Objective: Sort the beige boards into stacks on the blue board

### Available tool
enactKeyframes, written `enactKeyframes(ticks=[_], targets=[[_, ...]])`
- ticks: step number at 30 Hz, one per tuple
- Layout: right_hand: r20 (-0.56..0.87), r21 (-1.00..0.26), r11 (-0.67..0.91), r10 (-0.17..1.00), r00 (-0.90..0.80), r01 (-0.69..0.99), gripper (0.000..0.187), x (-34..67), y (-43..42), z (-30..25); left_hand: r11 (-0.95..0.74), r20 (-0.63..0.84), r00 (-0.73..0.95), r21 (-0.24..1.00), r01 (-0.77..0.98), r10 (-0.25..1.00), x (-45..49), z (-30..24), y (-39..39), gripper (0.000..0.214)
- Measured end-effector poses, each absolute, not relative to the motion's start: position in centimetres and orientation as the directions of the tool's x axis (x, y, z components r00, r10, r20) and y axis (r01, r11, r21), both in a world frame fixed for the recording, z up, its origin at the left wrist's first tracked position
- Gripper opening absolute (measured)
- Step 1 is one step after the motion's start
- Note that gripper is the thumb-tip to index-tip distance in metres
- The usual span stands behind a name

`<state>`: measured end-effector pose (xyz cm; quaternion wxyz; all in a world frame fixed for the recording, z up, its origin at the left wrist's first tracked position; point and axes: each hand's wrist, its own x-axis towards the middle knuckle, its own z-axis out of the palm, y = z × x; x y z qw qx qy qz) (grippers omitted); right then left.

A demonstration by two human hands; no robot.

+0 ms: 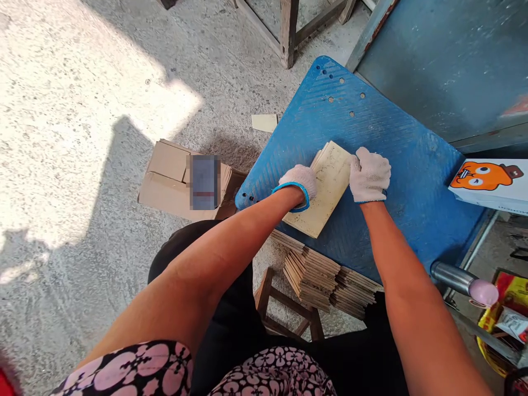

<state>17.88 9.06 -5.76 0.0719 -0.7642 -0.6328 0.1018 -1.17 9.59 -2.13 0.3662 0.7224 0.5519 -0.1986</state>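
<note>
A short stack of thin pale wooden boards (332, 179) lies at a slant on the blue tabletop (406, 181). My left hand (300, 180), in a white knit glove with a blue cuff, is closed along the stack's left edge, its fingertips mostly hidden. At the upper right edge of the top board is my right hand (370, 175), gloved alike. Its fingers are curled, with the thumb side close against the board; whatever they may hold is hidden. Dark specks mark the top board's face.
More stacked boards (317, 275) sit below the table's near edge, by a wooden stool (289, 308). A cardboard box (165, 187) and a loose board piece (264, 122) lie on the concrete floor. Rightward are a tumbler (457, 279) and a white box with an orange cartoon (490, 184).
</note>
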Motion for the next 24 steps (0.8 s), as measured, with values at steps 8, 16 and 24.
enactKeyframes(ticks=[8,16,24], targets=[[-0.148,-0.438,-0.149,0.985,0.092,0.886,0.048,18.2,11.3,-8.3,-0.117,-0.693,0.331,0.339,0.934,0.64,-1.3,-2.8,9.8,0.043],[-0.223,-0.465,-0.207,0.968,0.112,0.861,0.047,16.7,11.8,-9.5,-0.179,-0.679,0.37,0.336,0.925,0.634,-1.2,-3.7,9.9,0.043],[-0.176,-0.512,-0.264,0.964,0.201,0.817,0.038,17.1,10.8,-10.6,-0.05,-0.664,0.341,0.417,0.908,0.666,-1.1,-4.6,9.9,0.044]])
